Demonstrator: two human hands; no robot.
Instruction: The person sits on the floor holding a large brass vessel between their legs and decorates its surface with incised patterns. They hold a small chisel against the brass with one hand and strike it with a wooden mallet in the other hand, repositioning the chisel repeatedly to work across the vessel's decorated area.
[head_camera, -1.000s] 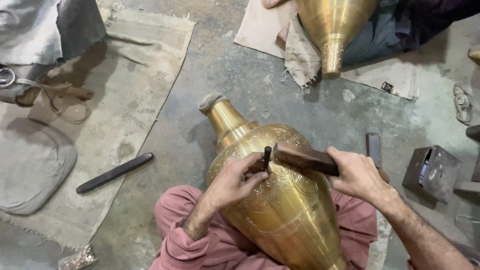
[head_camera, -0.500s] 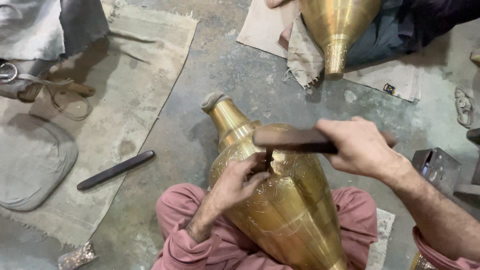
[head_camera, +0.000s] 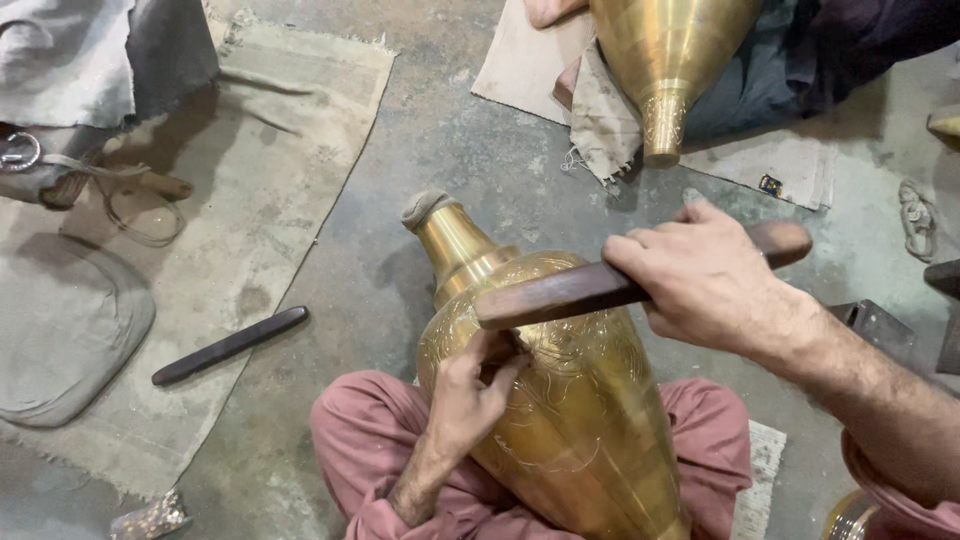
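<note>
Brass vase (head_camera: 560, 400) lay across lap | left hand (head_camera: 470, 385) pinched chisel on it | right hand (head_camera: 705, 275) gripped wooden mallet (head_camera: 560, 292) above

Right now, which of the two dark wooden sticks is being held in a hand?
The wooden stick raised above the brass vase, gripped by the right hand. The other stick lies untouched on the floor to the left, beside the cloth mat.

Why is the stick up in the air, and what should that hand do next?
Probably bring the wooden stick down in a short tap. The right hand holds it raised just above the left hand, which pinches a small tool, mostly hidden, against the engraved brass vase resting on the lap.
</note>
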